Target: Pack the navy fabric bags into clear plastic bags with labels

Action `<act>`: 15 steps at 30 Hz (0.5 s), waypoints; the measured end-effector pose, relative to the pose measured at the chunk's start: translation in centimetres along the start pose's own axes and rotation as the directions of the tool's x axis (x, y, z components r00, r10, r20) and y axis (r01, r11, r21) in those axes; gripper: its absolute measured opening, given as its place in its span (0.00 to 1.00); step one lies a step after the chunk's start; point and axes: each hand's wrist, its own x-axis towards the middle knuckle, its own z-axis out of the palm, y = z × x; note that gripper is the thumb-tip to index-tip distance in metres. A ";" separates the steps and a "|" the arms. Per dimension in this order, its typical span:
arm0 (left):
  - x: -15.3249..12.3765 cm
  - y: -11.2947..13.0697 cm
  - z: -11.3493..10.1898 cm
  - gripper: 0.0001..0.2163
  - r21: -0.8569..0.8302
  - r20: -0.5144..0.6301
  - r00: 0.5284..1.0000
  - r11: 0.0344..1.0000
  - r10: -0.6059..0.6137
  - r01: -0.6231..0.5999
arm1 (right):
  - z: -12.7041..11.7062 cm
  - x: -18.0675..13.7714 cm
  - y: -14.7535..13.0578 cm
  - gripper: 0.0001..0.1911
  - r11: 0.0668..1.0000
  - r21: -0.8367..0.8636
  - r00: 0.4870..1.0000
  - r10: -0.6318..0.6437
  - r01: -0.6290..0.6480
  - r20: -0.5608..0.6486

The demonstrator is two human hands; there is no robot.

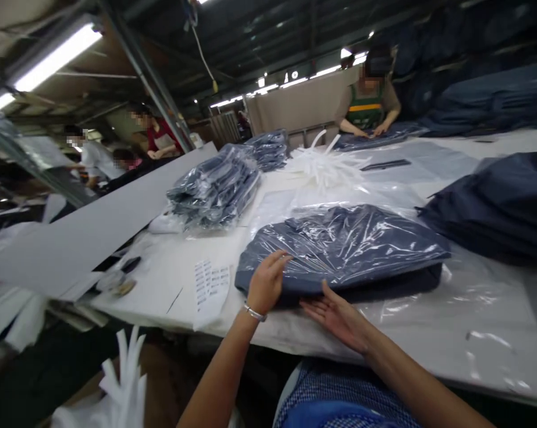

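right hand lay open, fingers against near edge of bagged navy garment; left hand pressed flat on its left corner; white table bare rightward.

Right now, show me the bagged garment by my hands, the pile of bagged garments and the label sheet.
bagged garment (340, 249), head view, plastic-covered top.
pile of bagged garments (215, 190), head view, top pack.
label sheet (210, 284), head view, printed middle.

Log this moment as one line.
left hand flat on bagged navy garment | right hand open at its near edge | bagged stack behind
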 end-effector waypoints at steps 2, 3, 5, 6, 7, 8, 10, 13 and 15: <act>-2.3 -4.1 -2.4 0.22 0.088 -0.132 0.965 0.967 -0.226 0.238 | 1.2 1.0 0.7 0.29 0.997 0.017 0.997 0.069 -0.069 -0.018; -3.4 -6.3 -3.2 0.22 0.095 -0.139 0.934 0.934 -0.330 0.344 | 1.9 1.5 1.0 0.30 0.995 0.027 0.995 0.093 -0.092 -0.029; -4.9 -10.3 -3.8 0.22 0.088 -0.116 0.892 0.890 -0.437 0.448 | 3.2 2.7 1.8 0.31 0.993 0.051 0.993 0.111 -0.109 -0.040; -5.4 -11.9 -3.7 0.21 0.080 -0.098 0.881 0.879 -0.462 0.470 | 3.8 3.4 2.1 0.31 0.992 0.064 0.993 0.111 -0.108 -0.044; -5.6 -13.3 -3.5 0.20 0.073 -0.087 0.877 0.875 -0.473 0.479 | 4.3 4.0 2.5 0.32 0.991 0.077 0.993 0.109 -0.105 -0.048; -5.6 -14.3 -3.2 0.20 0.066 -0.081 0.874 0.872 -0.480 0.485 | 4.6 4.7 2.8 0.32 0.990 0.089 0.993 0.110 -0.105 -0.053; -5.2 -15.6 -2.6 0.18 0.051 -0.085 0.872 0.872 -0.482 0.487 | 4.9 5.8 3.5 0.32 0.988 0.111 0.990 0.115 -0.106 -0.079; -4.6 -16.4 -2.1 0.15 0.030 -0.121 0.875 0.880 -0.468 0.475 | 4.4 6.7 4.7 0.32 0.983 0.174 0.991 0.079 -0.060 -0.105; -4.5 -16.9 -1.9 0.15 0.015 -0.163 0.876 0.886 -0.454 0.463 | 3.9 7.1 5.5 0.31 0.967 0.253 0.995 0.022 0.004 -0.100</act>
